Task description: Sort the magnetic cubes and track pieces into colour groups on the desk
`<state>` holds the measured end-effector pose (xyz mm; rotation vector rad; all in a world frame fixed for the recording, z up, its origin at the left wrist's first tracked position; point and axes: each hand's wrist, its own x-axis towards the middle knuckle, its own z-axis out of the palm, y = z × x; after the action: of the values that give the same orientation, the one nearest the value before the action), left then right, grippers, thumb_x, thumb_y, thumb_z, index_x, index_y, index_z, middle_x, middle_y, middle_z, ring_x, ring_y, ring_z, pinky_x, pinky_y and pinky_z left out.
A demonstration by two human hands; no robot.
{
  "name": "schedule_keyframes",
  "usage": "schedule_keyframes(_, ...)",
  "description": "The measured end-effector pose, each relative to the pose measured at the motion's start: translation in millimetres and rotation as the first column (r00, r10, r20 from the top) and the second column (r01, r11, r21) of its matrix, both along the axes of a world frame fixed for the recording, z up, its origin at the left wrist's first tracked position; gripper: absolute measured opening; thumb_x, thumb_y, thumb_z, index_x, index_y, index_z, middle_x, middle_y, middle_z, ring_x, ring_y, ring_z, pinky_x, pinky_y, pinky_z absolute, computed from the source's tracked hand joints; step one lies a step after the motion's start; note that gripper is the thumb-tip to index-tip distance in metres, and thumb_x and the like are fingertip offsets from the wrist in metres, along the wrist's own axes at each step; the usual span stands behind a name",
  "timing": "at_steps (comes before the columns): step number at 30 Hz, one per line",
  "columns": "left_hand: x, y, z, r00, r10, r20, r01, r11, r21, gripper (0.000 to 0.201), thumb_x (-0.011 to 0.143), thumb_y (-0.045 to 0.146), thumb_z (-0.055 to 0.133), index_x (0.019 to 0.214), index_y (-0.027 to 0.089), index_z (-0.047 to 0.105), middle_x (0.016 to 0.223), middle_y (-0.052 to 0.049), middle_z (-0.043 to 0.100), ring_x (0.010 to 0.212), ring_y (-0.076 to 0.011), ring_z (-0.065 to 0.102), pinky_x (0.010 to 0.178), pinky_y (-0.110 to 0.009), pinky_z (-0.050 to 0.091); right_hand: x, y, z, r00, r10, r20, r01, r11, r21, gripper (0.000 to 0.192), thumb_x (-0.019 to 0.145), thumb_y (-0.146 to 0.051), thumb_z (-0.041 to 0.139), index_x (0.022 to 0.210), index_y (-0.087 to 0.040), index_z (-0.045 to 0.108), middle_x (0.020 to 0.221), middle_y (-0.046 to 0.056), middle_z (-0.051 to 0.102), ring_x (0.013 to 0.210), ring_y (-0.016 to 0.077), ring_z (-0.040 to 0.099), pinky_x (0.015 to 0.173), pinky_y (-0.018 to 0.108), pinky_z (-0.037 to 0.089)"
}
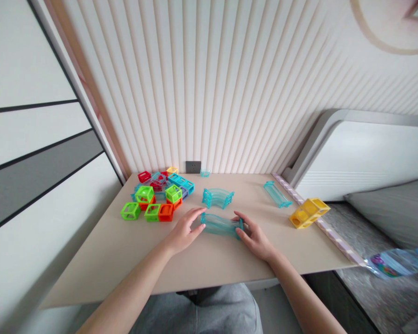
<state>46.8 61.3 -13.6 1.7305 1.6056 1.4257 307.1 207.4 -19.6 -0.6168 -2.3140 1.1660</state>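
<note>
Seen from the head camera, a person seated at a beige table grips one clear teal curved track piece at centre frame, one hand at each end. The left hand has its fingers stretched along the piece's left end, thumb below, loosely closed on it. The right hand pinches the right end between thumb and curled fingers. The piece lies low on the tabletop.

Just above it sits a second curved teal track section, which looks like two pieces stacked, though the count is hard to make out. One straight teal track lies to the right, and one yellow double block rests at the table's right edge.

At centre left is a cluster of cube frames: about four green, two orange, two red, one yellow and some blue, partly overlapping. One small teal piece stands beside a single grey wall socket. A printed plastic bag lies at lower right.
</note>
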Motion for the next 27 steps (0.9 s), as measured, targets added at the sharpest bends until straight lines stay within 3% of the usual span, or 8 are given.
schedule_keyframes(4, 3.3, -1.0, 1.4, 0.997, -0.032, 0.064, 0.033, 0.999, -0.003, 0.044, 0.088, 0.029, 0.066, 0.132, 0.03, 0.06, 0.13, -0.007, 0.064, 0.12, -0.0264, 0.06, 0.109, -0.047, 0.046, 4.7, -1.4, 2.5, 1.0, -0.011, 0.01, 0.011, 1.0, 0.002, 0.051, 0.098, -0.042, 0.049, 0.144, -0.021, 0.042, 0.122, 0.01, 0.063, 0.097, 0.0192, 0.065, 0.087, 0.035, 0.055)
schedule_keyframes(11, 4.4, 1.9, -3.1, 0.999, -0.032, 0.016, 0.033, 0.999, -0.015, 0.046, 0.089, 0.028, 0.065, 0.134, 0.03, 0.058, 0.132, -0.008, 0.064, 0.12, -0.0259, 0.06, 0.109, -0.046, 0.045, 14.5, -1.8, -0.7, 1.0, -0.025, 0.006, 0.025, 0.996, 0.088, 0.058, 0.093, -0.036, 0.06, 0.147, -0.024, 0.041, 0.135, 0.012, 0.058, 0.124, 0.0237, 0.056, 0.11, 0.045, 0.042)
schedule_keyframes(18, 1.6, 3.7, -11.0, 0.997, -0.052, 0.053, 0.055, 0.997, -0.058, 0.05, 0.088, 0.029, 0.066, 0.137, 0.03, 0.055, 0.139, -0.008, 0.06, 0.126, -0.0264, 0.057, 0.111, -0.047, 0.043, 21.9, -3.2, -4.0, 0.996, -0.069, 0.062, 0.064, 0.995, 0.078, 0.063, 0.088, -0.031, 0.065, 0.147, -0.026, 0.042, 0.135, 0.009, 0.061, 0.125, 0.0242, 0.058, 0.11, 0.046, 0.042)
schedule_keyframes(24, 1.4, 5.0, -13.3, 0.983, -0.056, 0.178, 0.078, 0.99, -0.116, 0.047, 0.086, 0.031, 0.069, 0.132, 0.03, 0.059, 0.136, -0.008, 0.062, 0.119, -0.0272, 0.062, 0.105, -0.049, 0.049, 20.3, -3.6, -3.6, 0.992, -0.099, 0.072, 0.093, 0.992, 0.087, 0.06, 0.09, -0.034, 0.064, 0.146, -0.026, 0.045, 0.133, 0.009, 0.063, 0.123, 0.0245, 0.059, 0.11, 0.047, 0.043)
schedule_keyframes(27, 1.8, 6.0, -12.0, 0.978, -0.045, 0.204, 0.07, 0.99, -0.119, 0.046, 0.085, 0.032, 0.07, 0.13, 0.03, 0.061, 0.134, -0.007, 0.064, 0.116, -0.027, 0.064, 0.101, -0.047, 0.052, 19.1, -2.6, -5.8, 0.994, -0.104, 0.039, 0.103, 0.994, 0.033, 0.06, 0.091, -0.038, 0.063, 0.146, -0.025, 0.045, 0.133, 0.009, 0.064, 0.122, 0.0244, 0.061, 0.11, 0.048, 0.044)
